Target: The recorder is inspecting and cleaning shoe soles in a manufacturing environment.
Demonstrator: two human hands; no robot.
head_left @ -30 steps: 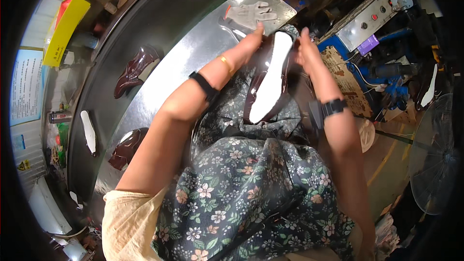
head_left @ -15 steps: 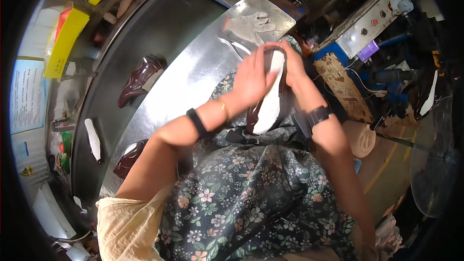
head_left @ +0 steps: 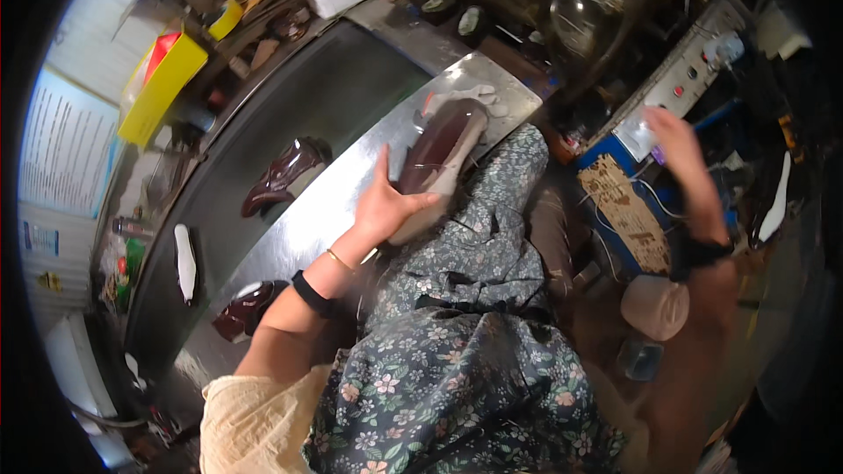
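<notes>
A glossy dark-red shoe [head_left: 439,145] lies along the metal tabletop [head_left: 334,197], its toe pointing away and its pale underside turned to the right. My left hand [head_left: 383,208] is on its near end, with the thumb across it and the index finger stretched out; the other fingers are partly hidden. At the far right, my right hand [head_left: 674,136] hangs over a blue machine with a grey control panel [head_left: 689,83]. Motion smears its fingers, so what they hold, if anything, does not show. A pale work glove [head_left: 483,95] lies behind the shoe's toe.
On the black belt [head_left: 351,70] to the left are a dark-red shoe [head_left: 285,177] and a white-soled one [head_left: 185,263]. Another dark-red shoe [head_left: 241,312] sits near my left forearm. A pinkish plastic container [head_left: 654,307] stands low right. Further right is a white-soled shoe [head_left: 774,202].
My right hand has let go of the shoe and swung right to the machine. The shoe has moved onto the tabletop and turned from white sole up onto its side, my left hand staying with it.
</notes>
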